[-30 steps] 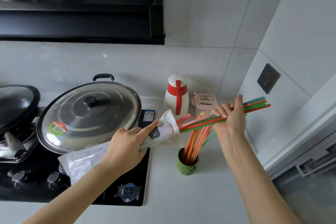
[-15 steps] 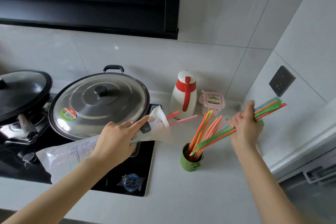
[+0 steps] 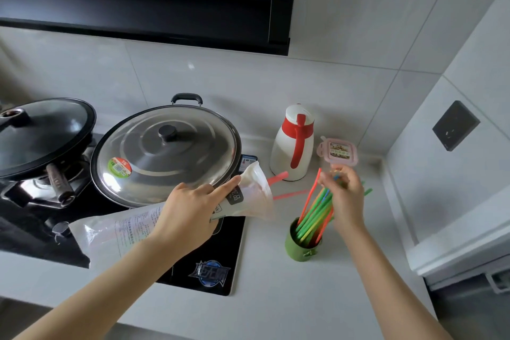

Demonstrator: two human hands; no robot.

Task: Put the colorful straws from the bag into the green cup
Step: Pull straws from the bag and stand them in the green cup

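Note:
My left hand (image 3: 190, 214) grips a long clear plastic bag (image 3: 118, 230) above the stove edge, its open mouth pointing right. Two pink-red straws (image 3: 278, 177) stick out of that mouth. The small green cup (image 3: 299, 246) stands on the counter to the right and holds several colorful straws (image 3: 314, 211) leaning up and to the right. My right hand (image 3: 346, 194) is above the cup, its fingers closed around the upper ends of a green and orange bunch whose lower ends sit inside the cup.
A large steel lid (image 3: 165, 153) covers a wok on the black hob (image 3: 209, 265); a dark pan (image 3: 41, 132) sits at left. A white and red jug (image 3: 294, 146) and a pink box (image 3: 339, 152) stand behind the cup. A side wall closes the right.
My right hand swung the straw bunch from sideways in the air down toward the cup, so its lower ends now rest inside. The left hand kept hold of the bag.

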